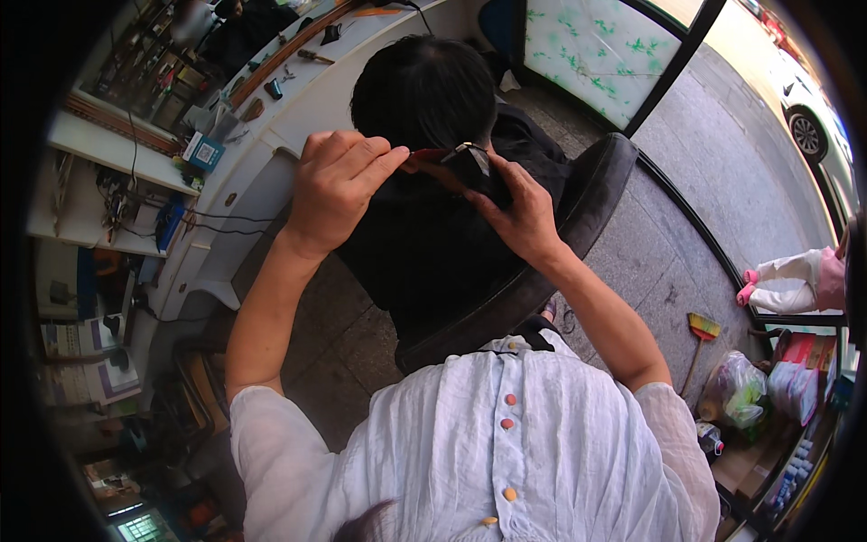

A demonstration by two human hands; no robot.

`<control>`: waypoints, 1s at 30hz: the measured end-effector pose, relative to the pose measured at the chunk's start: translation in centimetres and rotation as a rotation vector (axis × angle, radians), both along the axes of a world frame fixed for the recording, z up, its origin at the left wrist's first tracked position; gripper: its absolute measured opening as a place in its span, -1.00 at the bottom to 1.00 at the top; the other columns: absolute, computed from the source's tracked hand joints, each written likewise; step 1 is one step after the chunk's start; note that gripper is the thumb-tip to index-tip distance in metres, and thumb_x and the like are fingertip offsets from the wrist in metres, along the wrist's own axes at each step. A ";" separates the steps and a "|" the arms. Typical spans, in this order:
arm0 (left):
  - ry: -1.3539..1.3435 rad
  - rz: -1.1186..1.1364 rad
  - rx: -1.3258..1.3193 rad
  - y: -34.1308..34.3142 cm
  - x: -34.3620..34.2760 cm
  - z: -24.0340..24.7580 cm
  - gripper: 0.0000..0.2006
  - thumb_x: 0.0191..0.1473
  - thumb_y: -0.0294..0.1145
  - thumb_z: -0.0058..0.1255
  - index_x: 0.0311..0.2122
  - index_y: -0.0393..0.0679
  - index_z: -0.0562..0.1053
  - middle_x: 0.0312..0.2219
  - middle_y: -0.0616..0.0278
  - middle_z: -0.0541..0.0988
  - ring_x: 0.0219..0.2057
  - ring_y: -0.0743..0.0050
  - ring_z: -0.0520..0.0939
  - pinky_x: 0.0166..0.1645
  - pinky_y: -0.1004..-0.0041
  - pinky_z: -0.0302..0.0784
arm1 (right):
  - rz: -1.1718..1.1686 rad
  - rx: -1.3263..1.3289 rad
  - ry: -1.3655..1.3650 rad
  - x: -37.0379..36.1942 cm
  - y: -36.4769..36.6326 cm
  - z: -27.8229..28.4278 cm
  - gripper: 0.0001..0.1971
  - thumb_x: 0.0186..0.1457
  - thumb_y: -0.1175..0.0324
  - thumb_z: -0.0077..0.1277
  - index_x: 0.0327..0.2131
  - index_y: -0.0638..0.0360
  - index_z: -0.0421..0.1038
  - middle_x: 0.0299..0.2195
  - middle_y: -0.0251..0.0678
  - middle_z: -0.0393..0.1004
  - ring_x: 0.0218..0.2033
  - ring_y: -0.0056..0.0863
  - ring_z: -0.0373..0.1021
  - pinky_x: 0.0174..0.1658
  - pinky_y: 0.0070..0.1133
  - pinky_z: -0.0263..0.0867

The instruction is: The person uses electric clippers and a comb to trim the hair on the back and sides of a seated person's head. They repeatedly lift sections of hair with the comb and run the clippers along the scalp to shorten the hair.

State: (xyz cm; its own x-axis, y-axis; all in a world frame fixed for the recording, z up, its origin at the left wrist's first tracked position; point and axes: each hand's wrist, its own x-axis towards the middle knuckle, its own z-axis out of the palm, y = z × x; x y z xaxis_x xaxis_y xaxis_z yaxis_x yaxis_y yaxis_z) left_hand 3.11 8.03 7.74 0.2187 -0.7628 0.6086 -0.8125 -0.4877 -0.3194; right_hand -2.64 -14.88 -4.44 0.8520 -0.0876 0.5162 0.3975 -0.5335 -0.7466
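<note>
A person with short black hair (420, 86) sits in front of me with their back to me, draped in a black cape (384, 244). My left hand (339, 185) is closed in a pinch at the left of the nape, on a thin red piece (430, 154) that looks like a comb. At the right of the nape, my right hand (519, 208) is wrapped round a dark hair clipper (474, 172). Its light metal end (463, 146) lies close to the neck hair and the red piece. Fingers hide part of both tools.
The padded black chair back (587, 194) curves between me and the seated person. A white counter (352, 50) with brushes and small tools runs along the left, under a mirror (135, 77). Cables (230, 221) hang there. A broom (703, 327) and bags (736, 388) are at the right.
</note>
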 end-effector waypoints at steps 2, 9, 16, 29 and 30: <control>-0.006 -0.002 0.009 -0.3 -0.1 0.0 -0.74 -0.17 -0.57 0.19 -0.29 -0.04 0.62 -0.40 0.48 0.57 -0.33 0.52 0.51 -0.17 0.47 0.30 | -0.019 -0.046 -0.024 0.0 0.3 0.2 -0.46 -0.05 0.30 0.25 0.03 0.20 0.35 -0.20 -0.18 0.49 -0.18 -0.26 0.47 -0.12 -0.49 0.38; 0.259 0.113 0.079 -0.1 0.1 0.2 -0.77 -0.17 -0.54 0.22 -0.30 -0.07 0.60 -0.39 0.39 0.56 -0.30 0.42 0.52 -0.15 0.40 0.35 | 0.026 -0.113 0.000 -0.5 -0.1 -0.2 -0.46 -0.05 0.23 0.23 0.00 0.23 0.35 -0.20 -0.11 0.49 -0.20 -0.17 0.47 -0.15 -0.43 0.39; 0.342 0.176 -0.026 0.1 0.2 1.8 -0.75 -0.20 -0.57 0.24 -0.31 -0.09 0.60 -0.40 0.35 0.55 -0.30 0.33 0.50 -0.12 0.36 0.38 | 0.044 0.216 0.198 0.2 -2.0 -2.1 -0.47 0.00 0.18 0.22 -0.01 0.30 0.39 -0.22 -0.07 0.54 -0.20 -0.28 0.50 -0.11 -0.52 0.37; 0.085 0.085 0.031 -1.5 -0.6 2.1 -0.75 -0.17 -0.58 0.21 -0.29 -0.05 0.62 -0.42 0.43 0.55 -0.32 0.47 0.51 -0.20 0.44 0.33 | 0.092 0.202 0.203 0.3 -1.7 -0.5 -0.48 0.03 0.25 0.23 0.01 0.34 0.36 -0.19 -0.17 0.54 -0.18 -0.55 0.44 -0.07 -0.60 0.33; 0.078 0.083 0.034 -1.6 -0.7 2.2 -0.75 -0.17 -0.58 0.21 -0.29 -0.06 0.62 -0.42 0.43 0.55 -0.32 0.47 0.51 -0.20 0.44 0.33 | 0.108 0.203 0.181 0.3 -1.6 -0.3 -0.48 0.03 0.26 0.23 0.02 0.33 0.36 -0.18 -0.17 0.54 -0.17 -0.53 0.45 -0.07 -0.59 0.33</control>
